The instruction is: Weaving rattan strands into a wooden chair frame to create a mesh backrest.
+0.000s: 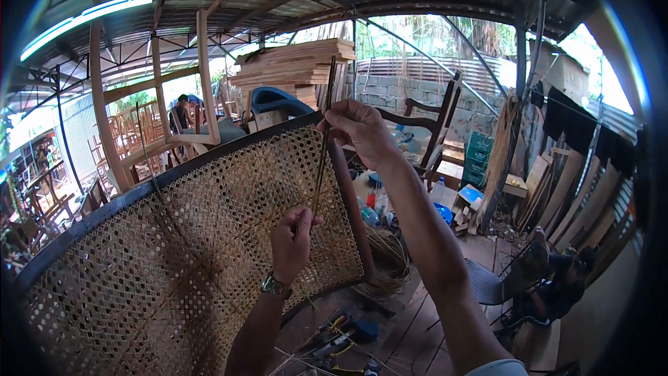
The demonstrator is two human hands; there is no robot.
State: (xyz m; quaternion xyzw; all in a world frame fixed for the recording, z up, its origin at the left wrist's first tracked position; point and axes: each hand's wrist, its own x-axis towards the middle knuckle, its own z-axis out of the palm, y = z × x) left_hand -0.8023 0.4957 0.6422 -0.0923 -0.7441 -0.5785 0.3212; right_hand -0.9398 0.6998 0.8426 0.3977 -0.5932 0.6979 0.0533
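A woven cane panel (236, 195) in a dark wooden frame (355, 219) leans in front of me, filling the left and middle. Over its right part runs a thin dark cane strip (321, 177), nearly upright. My right hand (362, 132) pinches the strip near the frame's top right corner, and its upper end sticks up past the fingers. Lower down, my left hand (291, 240), with a watch (275, 286) on the wrist, is closed on the strip's lower part in front of the weave. Whether the strip passes through the mesh there, I cannot tell.
Tools (341, 341) lie on the plank floor below the panel. A bundle of cane strands (386, 257) rests right of the frame. Beyond are a dark wooden chair frame (442, 122), stacked boards (296, 66) and green crates (477, 157). Another person (550, 292) is at lower right.
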